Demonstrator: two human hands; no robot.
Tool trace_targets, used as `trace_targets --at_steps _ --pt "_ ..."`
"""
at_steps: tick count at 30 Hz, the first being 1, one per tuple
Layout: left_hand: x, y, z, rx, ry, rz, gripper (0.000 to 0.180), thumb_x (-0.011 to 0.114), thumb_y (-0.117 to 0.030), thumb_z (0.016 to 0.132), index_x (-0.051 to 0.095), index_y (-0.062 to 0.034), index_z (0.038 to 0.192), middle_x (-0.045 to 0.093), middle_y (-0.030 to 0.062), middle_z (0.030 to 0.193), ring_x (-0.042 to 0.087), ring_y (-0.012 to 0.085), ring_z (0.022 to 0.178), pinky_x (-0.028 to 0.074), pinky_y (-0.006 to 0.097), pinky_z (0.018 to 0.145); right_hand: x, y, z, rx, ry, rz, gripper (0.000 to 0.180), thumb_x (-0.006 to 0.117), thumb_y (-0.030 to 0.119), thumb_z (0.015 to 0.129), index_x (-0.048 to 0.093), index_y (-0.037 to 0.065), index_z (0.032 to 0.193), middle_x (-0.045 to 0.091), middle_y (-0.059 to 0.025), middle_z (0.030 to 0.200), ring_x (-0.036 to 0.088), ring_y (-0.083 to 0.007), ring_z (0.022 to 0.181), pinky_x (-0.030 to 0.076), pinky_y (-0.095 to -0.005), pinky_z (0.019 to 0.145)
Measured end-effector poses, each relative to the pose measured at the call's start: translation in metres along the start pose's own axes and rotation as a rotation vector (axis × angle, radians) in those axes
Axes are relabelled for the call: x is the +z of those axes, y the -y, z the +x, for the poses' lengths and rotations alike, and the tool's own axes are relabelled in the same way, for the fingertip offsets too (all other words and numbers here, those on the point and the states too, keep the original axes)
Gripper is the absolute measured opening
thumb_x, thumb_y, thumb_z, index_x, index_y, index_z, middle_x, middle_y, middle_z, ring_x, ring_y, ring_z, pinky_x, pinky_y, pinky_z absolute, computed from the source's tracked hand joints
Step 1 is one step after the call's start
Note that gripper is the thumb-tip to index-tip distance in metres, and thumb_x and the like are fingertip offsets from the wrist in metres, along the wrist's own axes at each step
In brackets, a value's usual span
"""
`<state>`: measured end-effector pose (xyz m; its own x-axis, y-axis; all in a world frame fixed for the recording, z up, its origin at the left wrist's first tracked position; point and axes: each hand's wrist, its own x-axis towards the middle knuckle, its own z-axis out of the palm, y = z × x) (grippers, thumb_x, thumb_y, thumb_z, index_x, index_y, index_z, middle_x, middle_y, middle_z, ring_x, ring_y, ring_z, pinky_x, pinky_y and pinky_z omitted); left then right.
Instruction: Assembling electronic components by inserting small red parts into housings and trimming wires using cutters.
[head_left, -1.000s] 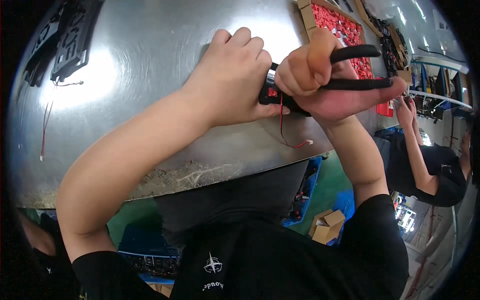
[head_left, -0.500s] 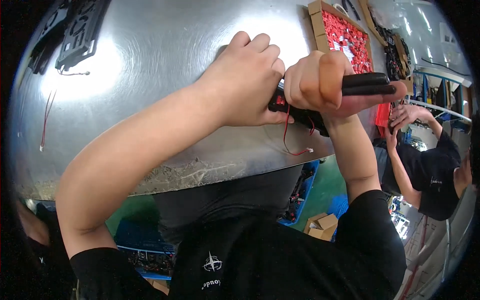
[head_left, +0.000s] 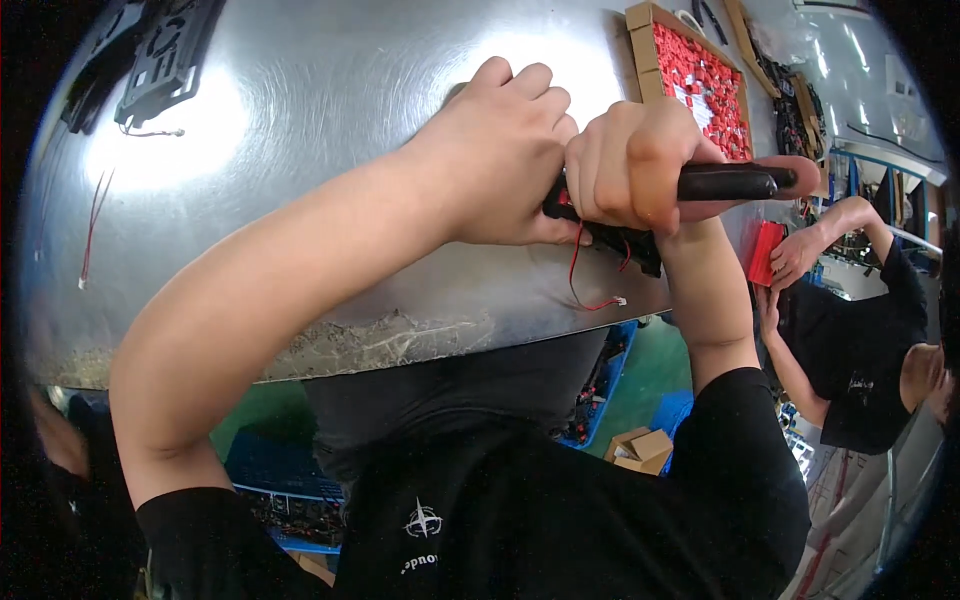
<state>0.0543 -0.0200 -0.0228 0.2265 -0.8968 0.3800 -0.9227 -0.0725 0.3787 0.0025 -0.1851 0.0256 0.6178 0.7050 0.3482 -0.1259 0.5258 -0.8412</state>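
My right hand (head_left: 635, 165) is wrapped round a hand tool that looks like black-handled pliers (head_left: 730, 183). The two handles stick out to the right past the fist, and the tool's head is hidden. Close against it, my left hand (head_left: 515, 160) grips a black plastic part (head_left: 640, 255) on the metal table. Most of this part lies beneath my hands, with a bit of red showing beside my left thumb. A thin red and black wire (head_left: 574, 275) trails from it to a small white connector (head_left: 620, 301) near the table edge.
A cardboard box (head_left: 647, 72) of small red pieces stands beyond my right hand. At far left on the metal table (head_left: 300, 110) lie a black frame-like part (head_left: 165, 70) and a loose wire (head_left: 95, 230). A co-worker's hand (head_left: 797, 257) holds a red block (head_left: 765, 252) at right.
The tool's handles have turned slightly in my right fist and now overlap more in view. My left hand keeps its grip. The co-worker's hands have shifted lower around the red block.
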Motion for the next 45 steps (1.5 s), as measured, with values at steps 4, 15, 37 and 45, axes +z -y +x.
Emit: trace_targets --at_steps 4,15,37,45 --pt "0.001 0.002 -0.001 0.005 -0.014 0.018 0.064 0.081 -0.063 0.074 0.075 -0.0028 0.094 0.068 0.0108 0.1 0.059 0.0271 0.111 0.044 0.041 0.095 0.001 0.001 0.002 -0.015 0.009 -0.057 0.066 0.051 0.059 0.108 0.059 0.003 0.074 0.047 -0.0016 0.048 0.037 -0.0151 0.032 0.027 -0.0296 0.034" --pt "-0.001 0.0 -0.004 0.016 -0.089 0.036 0.066 0.076 -0.067 0.074 0.07 -0.0045 0.094 0.066 0.0119 0.099 0.058 0.0288 0.106 0.043 0.043 0.091 0.002 0.003 -0.016 0.222 -0.157 -0.241 0.124 0.028 0.119 0.039 0.054 0.002 0.069 0.049 0.0013 0.059 0.044 -0.009 0.049 0.028 -0.0241 0.046" --pt "-0.004 -0.007 0.001 -0.16 -0.184 0.143 0.068 0.084 -0.06 0.07 0.059 -0.0039 0.101 0.057 0.0109 0.101 0.055 0.0302 0.104 0.038 0.045 0.09 0.049 -0.023 -0.02 -0.479 -0.859 -0.581 0.127 0.045 0.111 0.059 0.047 0.004 0.128 0.049 -0.0121 0.101 0.049 -0.0216 0.085 0.043 -0.0371 0.076" --pt "-0.003 -0.007 0.0 -0.142 -0.234 0.142 0.066 0.085 -0.058 0.069 0.059 -0.0045 0.1 0.057 0.0104 0.101 0.055 0.03 0.102 0.038 0.045 0.089 0.048 -0.028 -0.016 -0.425 -0.942 -0.604 0.124 0.04 0.113 0.058 0.048 0.005 0.118 0.046 -0.008 0.09 0.045 -0.0187 0.073 0.041 -0.0345 0.069"
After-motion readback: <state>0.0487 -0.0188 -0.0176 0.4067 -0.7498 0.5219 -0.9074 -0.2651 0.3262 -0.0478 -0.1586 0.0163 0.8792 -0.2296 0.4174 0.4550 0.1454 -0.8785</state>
